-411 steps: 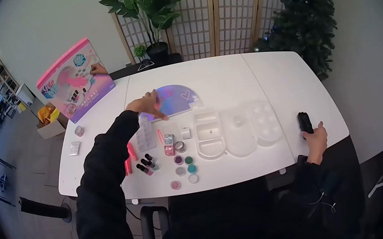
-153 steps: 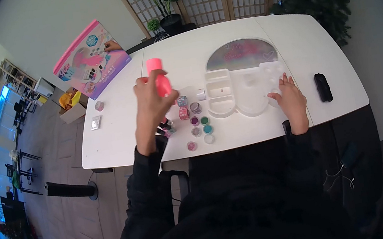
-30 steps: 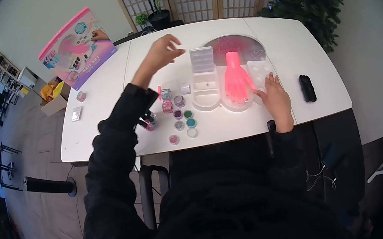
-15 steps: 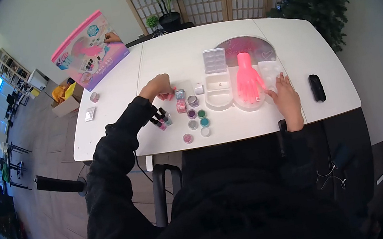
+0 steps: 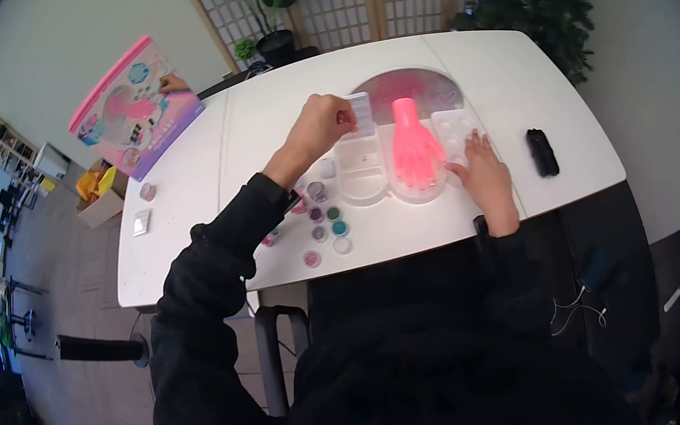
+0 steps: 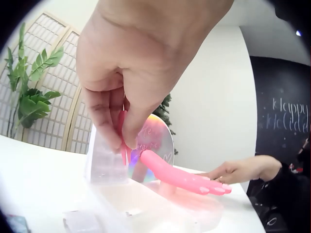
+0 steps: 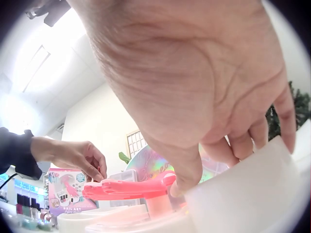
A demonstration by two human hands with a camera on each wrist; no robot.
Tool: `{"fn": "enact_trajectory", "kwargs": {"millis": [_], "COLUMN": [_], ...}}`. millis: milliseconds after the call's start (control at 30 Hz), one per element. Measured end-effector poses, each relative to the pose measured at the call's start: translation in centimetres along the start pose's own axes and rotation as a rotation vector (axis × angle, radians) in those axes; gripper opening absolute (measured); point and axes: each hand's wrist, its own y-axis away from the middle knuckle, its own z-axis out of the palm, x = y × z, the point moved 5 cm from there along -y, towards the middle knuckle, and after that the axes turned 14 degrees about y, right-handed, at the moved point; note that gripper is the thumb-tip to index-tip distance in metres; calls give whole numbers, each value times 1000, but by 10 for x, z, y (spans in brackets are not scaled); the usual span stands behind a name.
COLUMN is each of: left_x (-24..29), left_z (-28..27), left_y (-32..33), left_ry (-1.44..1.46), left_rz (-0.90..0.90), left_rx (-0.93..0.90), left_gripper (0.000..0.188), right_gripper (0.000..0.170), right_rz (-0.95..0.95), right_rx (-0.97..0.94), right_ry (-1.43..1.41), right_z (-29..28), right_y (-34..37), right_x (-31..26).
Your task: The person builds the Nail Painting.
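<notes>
My left hand (image 5: 317, 132) pinches a small pink pointed tool (image 6: 124, 154) between thumb and fingers, tip down, beside the clear compartment box (image 5: 361, 111) standing at the white tray's (image 5: 364, 197) back left. On the tray lies a pink model hand (image 5: 415, 153), its fingers toward the person, in front of an upright half-round mirror panel (image 5: 420, 88). My right hand (image 5: 487, 182) rests on the tray's right part with fingers spread; its thumb is close by the model hand (image 7: 129, 189), and the right wrist view does not settle whether they touch.
Several small jars (image 5: 340, 227) stand left of the tray, with polish bottles (image 5: 271, 238) partly hidden by the left sleeve. A black case (image 5: 541, 152) lies at the right. A printed box (image 5: 133, 111) stands back left, near a small jar (image 5: 148, 191) and a packet (image 5: 142, 223).
The mirror panel, model hand and clear box have come onto the tray since the oldest frame. Within the last half second my left hand has moved right and up from beside the jars, now holding the pink tool.
</notes>
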Motion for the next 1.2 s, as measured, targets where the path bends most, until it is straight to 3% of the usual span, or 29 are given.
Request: {"fn": "enact_trajectory", "kwargs": {"millis": [167, 233, 400, 500, 567, 600, 667, 800, 867, 967, 1100, 1200], "left_x": [-28, -19, -17, -33, -30, -31, -21, -3, -7, -23, -36, -50], "left_z": [28, 30, 25, 23, 29, 30, 26, -8, -33, -51, -40, -25], "left_y": [-7, 1, 7, 8, 9, 10, 12, 15, 22, 47, 87, 103], "left_ry": [12, -1, -35, -260, -536, -534, -623, -476, -318, -321, -311, -337], "left_rz": [13, 174, 11, -27, 139, 142, 24, 14, -133, -281, -342, -386], "left_rx": [5, 63, 45, 56, -48, -44, -156, -92, -53, -114, -266, -264], "left_gripper": [10, 10, 7, 4, 7, 7, 9, 12, 17, 21, 25, 24], "right_gripper": [73, 73, 73, 73, 73, 73, 73, 73, 73, 73, 74, 73], "right_rz": [11, 10, -5, -3, -5, 0, 3, 4, -4, -25, -36, -31], "right_rx": [-19, -5, 10, 4, 4, -3, -7, -16, -22, 9, -28, -47], "right_ry": [27, 22, 10, 25, 31, 35, 41, 24, 4, 24, 20, 44], "right_z": [-9, -10, -7, -8, -8, -8, -9, -10, -9, -8, -7, -6], "right_y": [0, 2, 0, 4, 1, 2, 2, 2, 0, 2, -2, 0], "right_x": [-2, -3, -4, -2, -3, -3, -2, -2, -3, -2, 1, 2]}}
